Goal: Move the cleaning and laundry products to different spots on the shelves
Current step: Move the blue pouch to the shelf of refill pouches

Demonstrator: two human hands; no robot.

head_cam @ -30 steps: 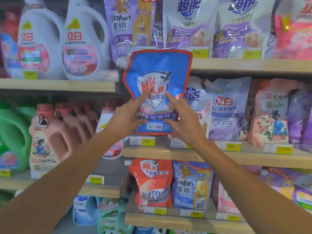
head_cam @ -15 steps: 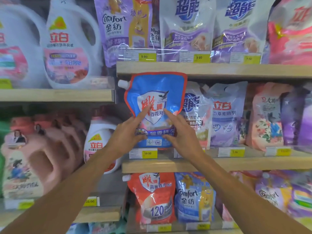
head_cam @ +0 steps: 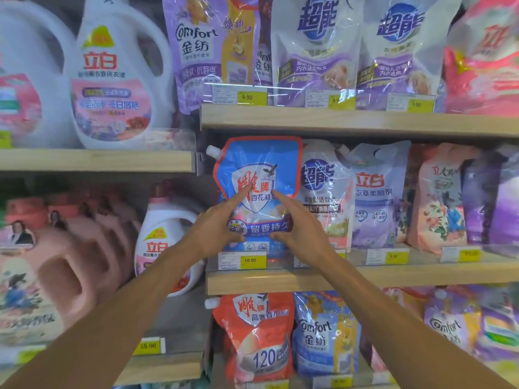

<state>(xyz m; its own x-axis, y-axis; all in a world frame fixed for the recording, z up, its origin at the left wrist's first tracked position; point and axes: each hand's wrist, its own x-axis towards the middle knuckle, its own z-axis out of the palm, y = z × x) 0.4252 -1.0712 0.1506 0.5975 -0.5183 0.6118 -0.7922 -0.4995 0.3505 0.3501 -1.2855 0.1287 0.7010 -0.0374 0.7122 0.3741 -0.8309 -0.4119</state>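
A blue refill pouch (head_cam: 259, 169) with a red border and a white corner spout stands upright at the left end of the middle right-hand shelf (head_cam: 280, 280). My left hand (head_cam: 217, 227) grips its lower left side, forefinger stretched up across the label. My right hand (head_cam: 297, 228) grips its lower right side the same way. The pouch's bottom edge sits behind the 10.00 price tag (head_cam: 242, 260). A white and pink pouch (head_cam: 325, 192) stands right next to it.
More pouches fill the shelf above (head_cam: 351, 122) and the shelf below, among them a red pouch (head_cam: 252, 341). To the left, white detergent jugs (head_cam: 115, 80) stand on a higher shelf, pink jugs (head_cam: 64, 265) and a white bottle (head_cam: 163, 237) lower down.
Both hands have carried the blue pouch down and inward from in front of the upper shelf edge into the middle shelf slot. The view has moved closer to the shelves.
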